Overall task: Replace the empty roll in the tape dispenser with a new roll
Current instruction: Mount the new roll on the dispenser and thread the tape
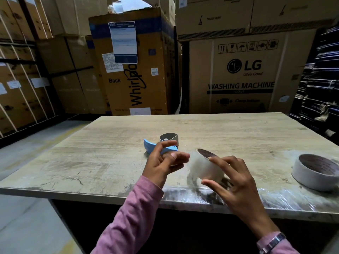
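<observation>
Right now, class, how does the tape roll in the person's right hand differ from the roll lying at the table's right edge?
The held roll is tilted, gripped by the right hand and blurred; the far roll lies flat, untouched and sharp. The held roll sits near the blue dispenser; the far roll lies well away from it. Both look whitish with dark cores.

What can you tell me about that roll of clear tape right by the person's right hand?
The tape roll looks like clear, milky-white packing tape wound thickly on a dark brown cardboard core, whose inside shows at the top. It is tilted, its opening facing up and away, near the front edge of the wooden table. It is motion-blurred, so finer detail is unclear. The right hand has its fingertips spread at the roll's rim and side; a firm grip cannot be confirmed. The left hand is just beside it.
</observation>
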The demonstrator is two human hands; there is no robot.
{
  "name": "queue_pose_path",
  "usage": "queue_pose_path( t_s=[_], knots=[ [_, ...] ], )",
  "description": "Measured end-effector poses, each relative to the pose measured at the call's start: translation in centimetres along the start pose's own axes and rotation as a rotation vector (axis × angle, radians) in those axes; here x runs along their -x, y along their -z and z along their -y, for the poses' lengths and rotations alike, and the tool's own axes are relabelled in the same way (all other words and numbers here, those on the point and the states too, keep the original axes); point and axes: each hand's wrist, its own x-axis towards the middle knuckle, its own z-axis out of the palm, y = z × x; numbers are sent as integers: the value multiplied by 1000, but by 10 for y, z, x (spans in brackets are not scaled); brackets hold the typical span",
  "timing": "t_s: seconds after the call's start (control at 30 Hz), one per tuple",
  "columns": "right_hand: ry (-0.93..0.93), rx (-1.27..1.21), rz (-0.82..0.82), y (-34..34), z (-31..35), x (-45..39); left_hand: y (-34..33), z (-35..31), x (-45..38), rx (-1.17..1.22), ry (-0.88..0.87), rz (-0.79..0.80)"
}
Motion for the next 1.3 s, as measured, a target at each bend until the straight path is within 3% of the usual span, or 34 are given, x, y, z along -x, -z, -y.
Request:
queue_pose_path(
  t_s=[0.1,0.2,0.27,0.4,0.53,0.77,0.83,0.9,1.0,1.1,1.2,1.3],
  knots=[
    [-12,-34,-16,0,0,1,15,1,-14,-170,-54,-73],
    [-29,-49,-33,0,-2,1,38,13,-36,-636,-149,-220],
    [-19,-13,-51,0,-2,0,48,21,-51,-951,-86,-268],
    [-55,-33,-65,-2,-3,0,35,33,-72,-1226,141,-159],
    [-98,-99,-74,-3,-7,0,10,44,-79,-1321,208,-73],
    [-117,-127,-91,-1,-7,1,7,56,-78,-1395,99,-132],
    [-122,-116,-97,0,-5,0,19,51,-69,-1371,-38,-4],
    [-119,-101,-98,0,-5,0,36,34,-56,-1297,-109,222],
    [-133,-134,-89,0,-6,1,61,0,-39,-1278,-21,534],
    [-133,-166,-94,0,-6,3,74,-22,-34,-1388,88,697],
    [-132,-178,-98,0,-5,3,72,-32,-30,-1466,238,640],
    [-134,-171,-92,0,-4,2,53,-23,-33,-1567,217,494]
  ],
)
